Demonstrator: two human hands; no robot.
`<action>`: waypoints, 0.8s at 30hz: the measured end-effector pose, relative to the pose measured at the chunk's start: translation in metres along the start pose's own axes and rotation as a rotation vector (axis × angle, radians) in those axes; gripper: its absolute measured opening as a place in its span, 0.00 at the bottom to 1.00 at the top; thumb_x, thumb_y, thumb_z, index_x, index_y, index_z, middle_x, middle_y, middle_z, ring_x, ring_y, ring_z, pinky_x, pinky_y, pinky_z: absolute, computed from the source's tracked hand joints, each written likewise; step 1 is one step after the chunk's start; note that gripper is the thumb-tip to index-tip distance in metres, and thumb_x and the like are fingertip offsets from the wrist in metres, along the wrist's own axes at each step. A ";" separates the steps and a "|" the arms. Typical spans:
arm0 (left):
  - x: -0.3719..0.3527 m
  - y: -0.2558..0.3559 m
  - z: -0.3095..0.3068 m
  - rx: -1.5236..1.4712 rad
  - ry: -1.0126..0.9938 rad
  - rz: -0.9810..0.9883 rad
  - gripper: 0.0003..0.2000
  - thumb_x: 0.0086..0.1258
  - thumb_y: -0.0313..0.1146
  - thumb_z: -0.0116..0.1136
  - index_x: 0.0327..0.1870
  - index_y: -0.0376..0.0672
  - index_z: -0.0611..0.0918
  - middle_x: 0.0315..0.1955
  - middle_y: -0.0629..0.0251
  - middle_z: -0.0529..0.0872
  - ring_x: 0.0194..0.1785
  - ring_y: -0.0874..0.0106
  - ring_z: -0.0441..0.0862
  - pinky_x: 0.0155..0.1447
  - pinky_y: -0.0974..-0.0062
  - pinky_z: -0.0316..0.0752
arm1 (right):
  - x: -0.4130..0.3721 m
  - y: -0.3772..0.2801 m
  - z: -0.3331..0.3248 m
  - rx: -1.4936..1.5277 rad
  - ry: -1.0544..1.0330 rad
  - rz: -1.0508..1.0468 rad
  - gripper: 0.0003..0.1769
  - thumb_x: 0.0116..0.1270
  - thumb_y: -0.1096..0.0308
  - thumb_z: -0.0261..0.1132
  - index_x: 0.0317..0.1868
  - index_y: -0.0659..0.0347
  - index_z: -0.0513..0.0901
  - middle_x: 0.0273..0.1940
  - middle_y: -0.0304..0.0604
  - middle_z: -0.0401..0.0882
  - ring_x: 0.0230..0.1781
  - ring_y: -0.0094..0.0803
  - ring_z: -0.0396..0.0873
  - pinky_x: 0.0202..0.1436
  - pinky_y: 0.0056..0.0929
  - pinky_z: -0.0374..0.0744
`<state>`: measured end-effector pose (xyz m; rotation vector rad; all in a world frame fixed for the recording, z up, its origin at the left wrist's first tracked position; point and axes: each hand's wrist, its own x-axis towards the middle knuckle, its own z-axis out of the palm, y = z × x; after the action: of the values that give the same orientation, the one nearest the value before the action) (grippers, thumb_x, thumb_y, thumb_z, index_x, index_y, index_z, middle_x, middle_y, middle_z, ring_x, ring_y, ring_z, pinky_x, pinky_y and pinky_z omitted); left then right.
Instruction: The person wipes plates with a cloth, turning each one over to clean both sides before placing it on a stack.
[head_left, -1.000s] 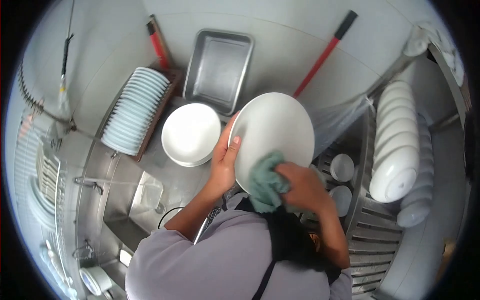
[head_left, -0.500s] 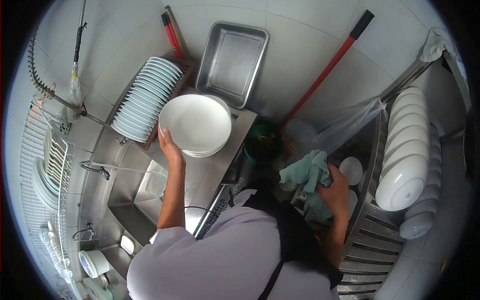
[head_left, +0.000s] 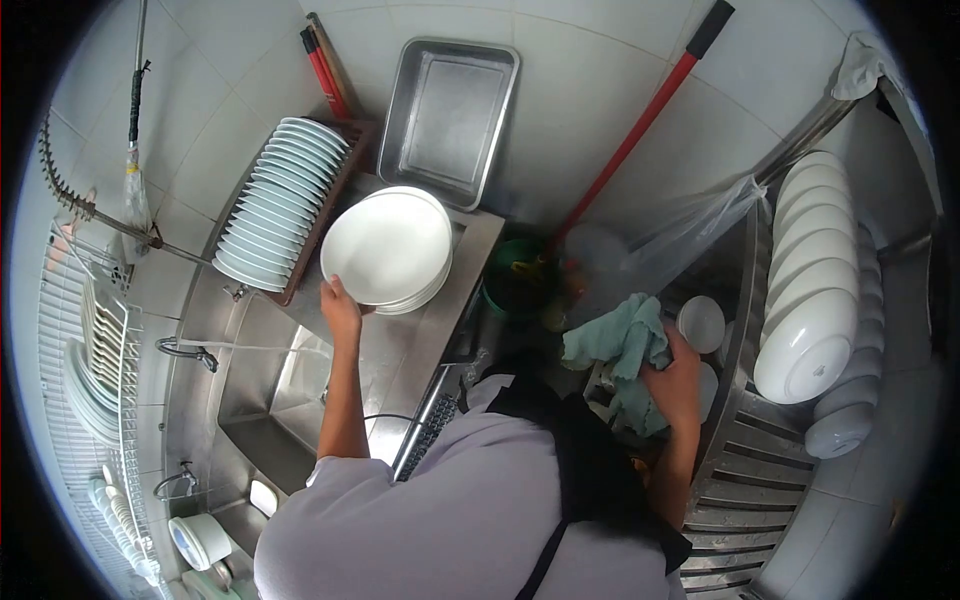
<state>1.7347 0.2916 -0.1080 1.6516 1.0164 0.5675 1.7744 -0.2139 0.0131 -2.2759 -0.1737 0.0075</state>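
My left hand grips the near rim of a white bowl, thumb over the edge and fingers beneath. That bowl overlaps several more white bowls stacked on the steel counter. On the other side, my right hand is closed round a pale green cloth, which hangs in folds from the fingers. Beside the right hand lies a small white bowl.
A rack of upright plates stands left of the bowls, with a steel tray leaning behind. Water runs from a tap into the sink. White bowls line the slatted shelf at right. A red-handled pole leans nearby.
The bowl in my left hand has come down closer over the stack, and the hand has shifted slightly with it. My right hand still holds the cloth, nearly in place.
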 end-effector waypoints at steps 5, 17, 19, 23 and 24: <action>0.018 -0.037 -0.007 0.668 -0.084 0.170 0.28 0.80 0.53 0.49 0.43 0.27 0.79 0.29 0.45 0.87 0.32 0.46 0.88 0.45 0.51 0.81 | -0.011 0.012 0.015 -0.022 -0.026 -0.028 0.27 0.53 0.71 0.75 0.56 0.64 0.81 0.50 0.56 0.86 0.53 0.55 0.84 0.55 0.43 0.81; -0.053 0.145 0.133 0.546 -0.505 0.638 0.17 0.79 0.45 0.57 0.40 0.37 0.85 0.16 0.61 0.81 0.21 0.72 0.82 0.28 0.69 0.72 | -0.062 0.009 -0.032 0.208 0.152 -0.001 0.28 0.54 0.70 0.76 0.57 0.65 0.81 0.49 0.53 0.85 0.50 0.48 0.85 0.54 0.37 0.81; -0.115 0.162 0.196 0.191 -0.903 0.605 0.11 0.78 0.37 0.59 0.47 0.38 0.86 0.30 0.65 0.87 0.33 0.76 0.84 0.37 0.74 0.77 | -0.075 -0.002 -0.047 0.333 0.182 0.045 0.28 0.55 0.71 0.76 0.58 0.65 0.81 0.49 0.52 0.85 0.50 0.43 0.85 0.54 0.36 0.80; -0.245 0.165 0.296 -0.058 -1.571 0.513 0.14 0.76 0.34 0.63 0.57 0.37 0.84 0.41 0.63 0.89 0.45 0.75 0.85 0.53 0.75 0.79 | -0.120 0.005 -0.057 0.459 0.325 0.046 0.27 0.59 0.72 0.75 0.60 0.65 0.80 0.51 0.45 0.85 0.52 0.29 0.82 0.58 0.31 0.77; -0.279 0.165 0.315 -0.158 -1.644 0.465 0.14 0.75 0.33 0.64 0.56 0.36 0.84 0.41 0.63 0.89 0.45 0.75 0.85 0.53 0.76 0.78 | -0.132 0.006 -0.059 0.475 0.359 0.055 0.27 0.59 0.73 0.74 0.60 0.65 0.80 0.52 0.43 0.85 0.53 0.27 0.81 0.60 0.30 0.76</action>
<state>1.8905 -0.1236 -0.0204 1.5312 -0.6007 -0.4706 1.6477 -0.2790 0.0404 -1.7721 0.0748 -0.2988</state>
